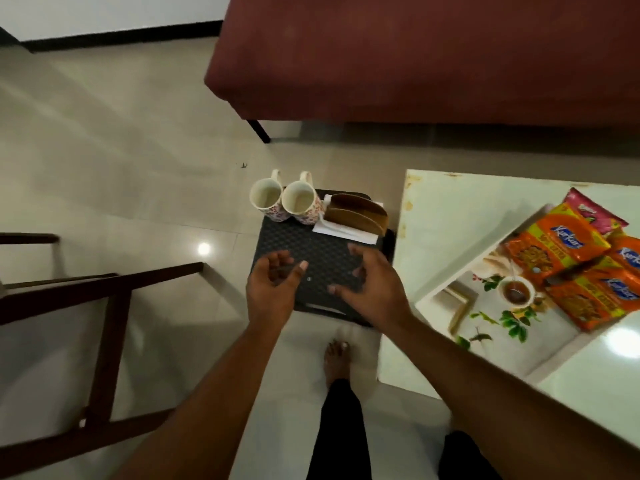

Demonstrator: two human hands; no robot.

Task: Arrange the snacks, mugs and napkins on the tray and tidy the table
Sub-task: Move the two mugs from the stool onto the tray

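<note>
Two white floral mugs (266, 197) (299, 201) stand empty at the far edge of a small black stool (322, 252). Beside them a brown wooden napkin holder (356, 214) sits on white napkins (341, 232). My left hand (273, 289) and my right hand (372, 285) hover over the stool's near half, fingers loosely curled, holding nothing. On the white table (446, 216) at the right lies a printed tray (485, 306) with several orange snack packets (557, 244) and a pink packet (594, 211) piled at its far end.
A maroon sofa (415, 57) fills the back. A dark wooden chair frame (104, 306) stands at the left. My bare foot (337, 358) and dark trouser legs are on the tiled floor below the stool.
</note>
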